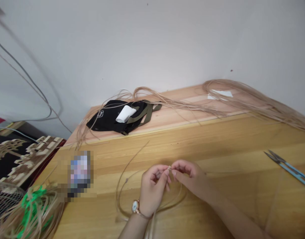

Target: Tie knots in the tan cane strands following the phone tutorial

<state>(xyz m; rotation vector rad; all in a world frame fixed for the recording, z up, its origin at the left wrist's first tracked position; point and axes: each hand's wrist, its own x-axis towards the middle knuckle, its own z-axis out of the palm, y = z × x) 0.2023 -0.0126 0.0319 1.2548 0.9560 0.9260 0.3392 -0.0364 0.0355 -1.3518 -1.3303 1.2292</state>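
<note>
Thin tan strands, like rattan or cane, pass between my two hands over the wooden table (102, 186). My left hand (156, 184), with a watch (135, 206) on its wrist, pinches a small pale knot of strand (169, 168). Thumb and forefinger of my right hand (188, 174) pinch the same knot from the other side, the fingertips almost meeting. From there, loose strand (117, 196) curves out to the left and loops beneath my hands. Other ends hang down past my left wrist. The knot's exact form is too small to make out.
Blue-handled snips (289, 169) lie at the right. Behind are a black bag (110, 116), a white roll (125, 114) and long strand bundles (244, 91) along the wall. At the left are a blurred-out device (80, 172) and a coil of strands with green ties (30, 212).
</note>
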